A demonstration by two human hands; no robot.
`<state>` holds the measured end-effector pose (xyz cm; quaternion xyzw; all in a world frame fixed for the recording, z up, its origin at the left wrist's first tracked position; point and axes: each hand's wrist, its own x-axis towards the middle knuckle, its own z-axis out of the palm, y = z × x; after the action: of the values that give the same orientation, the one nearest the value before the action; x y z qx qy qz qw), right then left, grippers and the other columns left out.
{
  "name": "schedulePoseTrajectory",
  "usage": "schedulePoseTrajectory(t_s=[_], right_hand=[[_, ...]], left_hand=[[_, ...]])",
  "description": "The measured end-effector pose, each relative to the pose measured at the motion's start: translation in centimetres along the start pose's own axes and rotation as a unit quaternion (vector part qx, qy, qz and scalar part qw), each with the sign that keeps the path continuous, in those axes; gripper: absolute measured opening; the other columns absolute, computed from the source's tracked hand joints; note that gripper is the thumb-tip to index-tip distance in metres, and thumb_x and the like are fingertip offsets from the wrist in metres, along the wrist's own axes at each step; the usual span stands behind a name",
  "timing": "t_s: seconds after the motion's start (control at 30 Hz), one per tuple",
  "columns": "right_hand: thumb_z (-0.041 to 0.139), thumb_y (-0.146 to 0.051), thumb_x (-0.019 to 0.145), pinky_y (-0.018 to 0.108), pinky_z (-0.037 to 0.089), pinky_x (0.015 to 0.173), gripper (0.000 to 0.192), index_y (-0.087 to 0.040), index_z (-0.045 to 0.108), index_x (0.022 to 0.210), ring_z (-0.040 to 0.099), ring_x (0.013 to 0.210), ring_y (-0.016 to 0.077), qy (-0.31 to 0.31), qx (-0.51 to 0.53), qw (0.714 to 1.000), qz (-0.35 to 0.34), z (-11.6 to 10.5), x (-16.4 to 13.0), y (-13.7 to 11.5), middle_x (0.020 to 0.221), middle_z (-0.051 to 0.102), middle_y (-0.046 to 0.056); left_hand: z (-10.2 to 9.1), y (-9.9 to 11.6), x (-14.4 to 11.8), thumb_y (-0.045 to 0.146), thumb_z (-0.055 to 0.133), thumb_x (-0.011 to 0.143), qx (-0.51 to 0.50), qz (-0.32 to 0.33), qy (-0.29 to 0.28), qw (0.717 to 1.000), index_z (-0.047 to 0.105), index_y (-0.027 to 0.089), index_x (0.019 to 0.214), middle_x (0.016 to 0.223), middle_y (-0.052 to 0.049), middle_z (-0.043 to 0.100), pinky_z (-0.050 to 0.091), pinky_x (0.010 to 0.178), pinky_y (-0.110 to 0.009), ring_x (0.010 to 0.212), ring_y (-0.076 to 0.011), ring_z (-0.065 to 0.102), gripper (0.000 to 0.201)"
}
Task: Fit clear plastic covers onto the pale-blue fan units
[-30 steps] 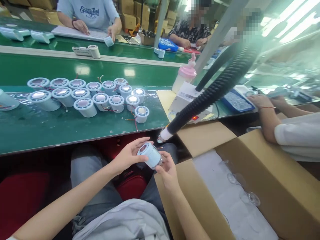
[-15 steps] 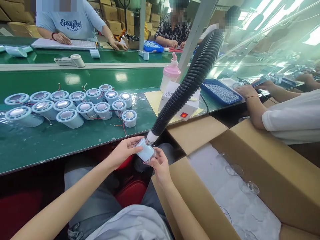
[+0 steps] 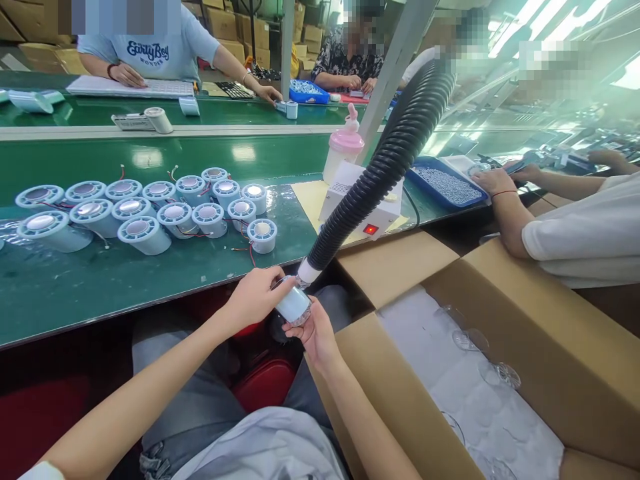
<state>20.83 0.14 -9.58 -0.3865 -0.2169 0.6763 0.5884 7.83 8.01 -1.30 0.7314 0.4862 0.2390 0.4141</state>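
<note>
I see the pale blue cylinder held between both hands, just below the near edge of the green bench and above my lap. The left hand wraps over its upper left side, fingers curled across the top. The right hand cups it from underneath, palm turned up, thumb against the lower rim. So both hands are closed around the one part, neither slack. The white nozzle of the black ribbed hose points down at the cylinder's top end; it looks to be touching, though the left fingers hide the contact and I cannot be sure.

Both forearms reach in from the lower left, the left one longer and flatter, the right bent up at the wrist.

To the right, the open cardboard box sits just beside the right hand, its near flap almost against the wrist; white padding lines it. On the bench beyond, a cluster of like cylinders stands well apart from the hands, with bare green surface between them and the edge. A co-worker's arm rests at the far right, near a blue tray
</note>
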Motion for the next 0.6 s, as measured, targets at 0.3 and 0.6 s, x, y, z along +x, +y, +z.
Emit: schedulePoseTrajectory(t_s=[0.3, 0.6], right_hand=[[0.066, -0.052, 0.076, 0.026, 0.057, 0.062, 0.039, -0.027, 0.048, 0.101, 0.067, 0.071, 0.0135, -0.033, -0.057, 0.996, -0.065, -0.3, -0.3, -1.2, 0.089, 0.063, -0.002], [0.081, -0.027, 0.065, 0.038, 0.051, 0.091, 0.046, -0.024, 0.058, 0.104, 0.058, 0.110, 0.0242, -0.194, -0.368, 0.889, -0.191, -0.7, -4.7, -5.2, 0.117, 0.062, 0.009]], left_hand=[[-0.6, -0.3, -0.8, 0.039, 0.050, 0.087, 0.016, 0.053, -0.051, 0.997, 0.061, 0.014, 0.095, 0.080, -0.004, 0.064, 0.041, 0.062, -0.026, 0.069, -0.0171, 0.055, 0.028], [-1.8, -2.1, -8.1, 0.025, 0.081, 0.065, -0.209, 0.028, -0.180, 0.961, 0.047, 0.028, 0.129, 0.134, -0.011, 0.050, 0.045, 0.098, -0.039, 0.118, -0.0291, 0.053, 0.073]])
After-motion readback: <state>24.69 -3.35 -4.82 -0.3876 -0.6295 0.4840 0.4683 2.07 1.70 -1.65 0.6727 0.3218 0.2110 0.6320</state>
